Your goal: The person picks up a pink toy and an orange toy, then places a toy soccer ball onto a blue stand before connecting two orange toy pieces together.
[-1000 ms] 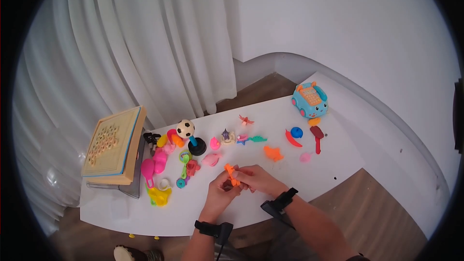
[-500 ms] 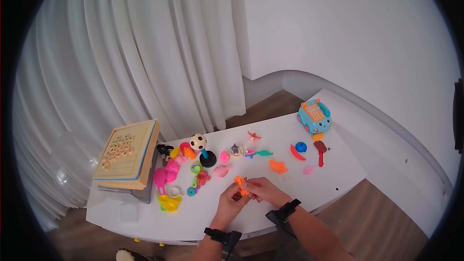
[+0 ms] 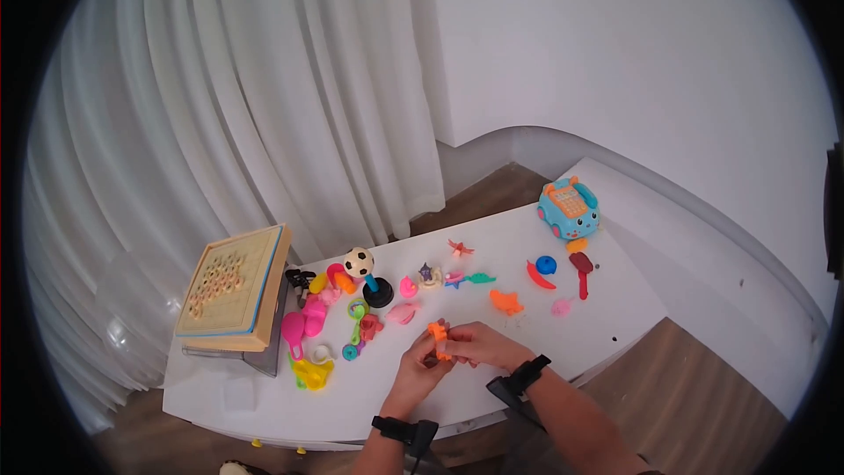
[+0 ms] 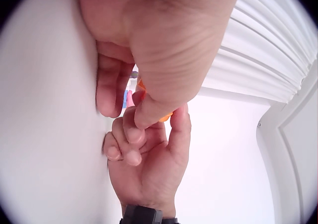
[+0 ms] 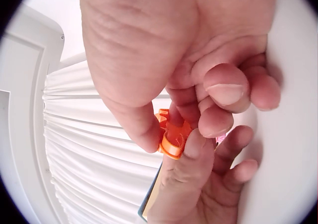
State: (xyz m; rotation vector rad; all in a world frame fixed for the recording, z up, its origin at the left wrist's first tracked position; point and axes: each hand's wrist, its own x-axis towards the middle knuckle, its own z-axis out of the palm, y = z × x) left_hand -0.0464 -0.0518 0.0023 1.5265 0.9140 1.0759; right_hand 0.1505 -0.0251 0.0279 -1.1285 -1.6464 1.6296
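Observation:
Both hands meet low over the front of the white table (image 3: 369, 405), with a small orange plastic cutter (image 3: 439, 334) between them. Its thin wavy wall (image 5: 171, 149) shows between the fingertips in the right wrist view. My left hand (image 3: 422, 371) grips it from the left, thumb pressed to its edge. From the other side, the thumb and forefinger of my right hand (image 3: 483, 345) pinch it, the other fingers curled. In the left wrist view the fingers hide most of it. Another orange figure (image 3: 505, 302) lies beyond the right hand.
Left of the hands lie a pink fish-shaped toy (image 3: 403, 313), a yellow piece (image 3: 314, 374) and a soccer ball on a stand (image 3: 359, 261). A board game box (image 3: 233, 286) leans at the left. A toy phone (image 3: 569, 209) stands back right, near a blue round toy (image 3: 546, 265).
The head view has shifted, moving the table lower and to the right in the picture. Both hands keep hold of the orange cutter, which has turned slightly between the fingers.

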